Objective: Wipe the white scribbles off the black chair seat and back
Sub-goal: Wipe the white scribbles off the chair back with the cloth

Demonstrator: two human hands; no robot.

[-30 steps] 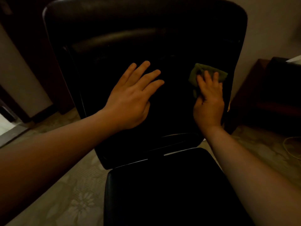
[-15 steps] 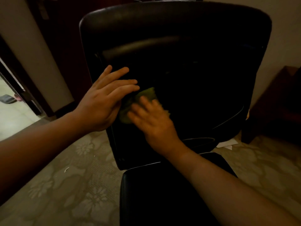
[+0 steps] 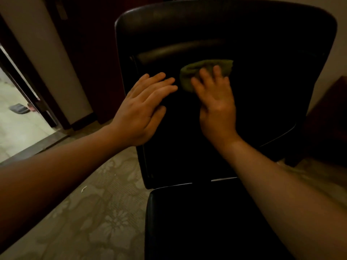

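Note:
The black chair back (image 3: pixel 262 72) fills the upper middle of the view, and the black seat (image 3: pixel 197 222) lies below it. My left hand (image 3: pixel 144 109) rests flat on the left part of the back, fingers straight. My right hand (image 3: pixel 216 102) presses a crumpled green cloth (image 3: pixel 197 70) against the middle of the back with spread, straight fingers. The cloth sticks out above and left of the fingertips. I cannot make out white scribbles in the dim light.
Patterned floor (image 3: pixel 93 212) spreads to the left of the chair. A bright doorway (image 3: pixel 15 119) with a slipper (image 3: pixel 18 109) is at the far left. Dark wooden furniture (image 3: pixel 328 119) stands to the right behind the chair.
My right hand slid the cloth from the right side of the chair back to the left, then up towards the middle. My left hand stayed flat on the back.

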